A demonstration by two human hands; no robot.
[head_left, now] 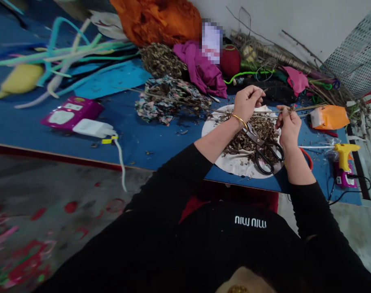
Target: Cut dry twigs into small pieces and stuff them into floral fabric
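Note:
My left hand (247, 102), with a gold bangle at its wrist, is closed in a pinch, a small brown dried bit showing at its fingertips. To its right, my right hand (289, 124) is closed on a long dried plant stem (272, 112). The stem runs leftward behind my left hand to leafy dried ends (185, 101). Below both hands, a heap of crumbled dried leaves (237, 140) covers a round white sheet (231, 163). Black-handled scissors (258, 140) lie across the heap between my wrists, apart from my fingers.
A yellow glue gun (344, 154) with a cable stands at the right edge, near an orange packet (330, 116). Bundled cloth (204, 67) and branches (295, 61) line the back. Leftward are a purple power strip (72, 114), foam-like strips (90, 53) and a yellow gourd-shaped thing (22, 78).

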